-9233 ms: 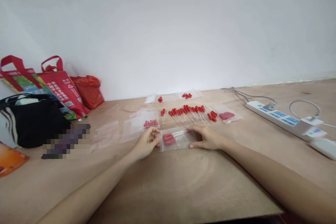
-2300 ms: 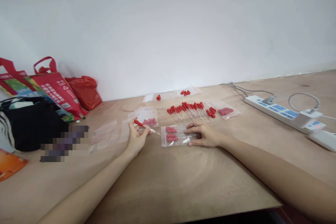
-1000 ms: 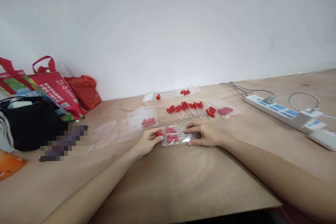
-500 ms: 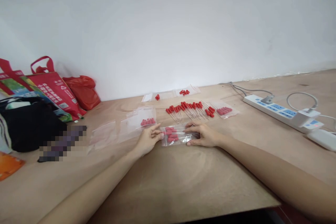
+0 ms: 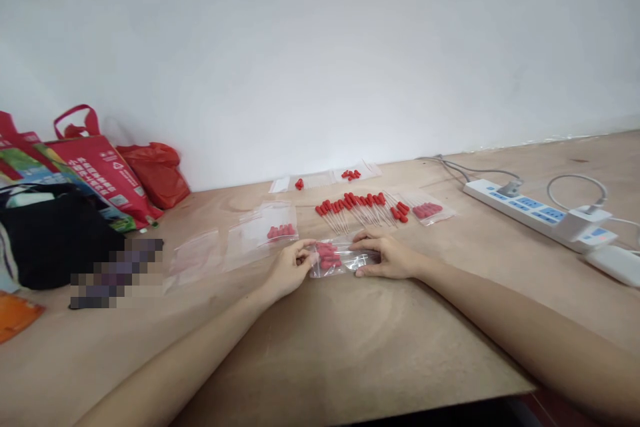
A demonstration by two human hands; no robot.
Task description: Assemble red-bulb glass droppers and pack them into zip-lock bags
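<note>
A clear zip bag (image 5: 345, 267) lies on the table between my hands, with several red-bulbed glass droppers (image 5: 327, 255) inside. My left hand (image 5: 291, 265) is closed, thumb and fingers on the bag's left end beside the bulbs. My right hand (image 5: 387, 255) grips the right end, fingers over the top and thumb at the near edge. Just beyond, loose droppers (image 5: 357, 207) lie in a row, red bulbs pointing away. A bag of droppers (image 5: 427, 211) is right of the row. More red bulbs (image 5: 281, 231) sit at the bags beyond my left hand.
Flat clear bags (image 5: 193, 257) lie to the left. Against the wall are two more bags (image 5: 320, 180) with small red pieces. A power strip (image 5: 530, 210) with cords stands right. Shopping bags (image 5: 100, 173) and a black bag (image 5: 60, 233) crowd the left side.
My left hand has moved slightly right and closed on the bag's left end. The bulbs inside sit closer together. My right hand stays in place.
</note>
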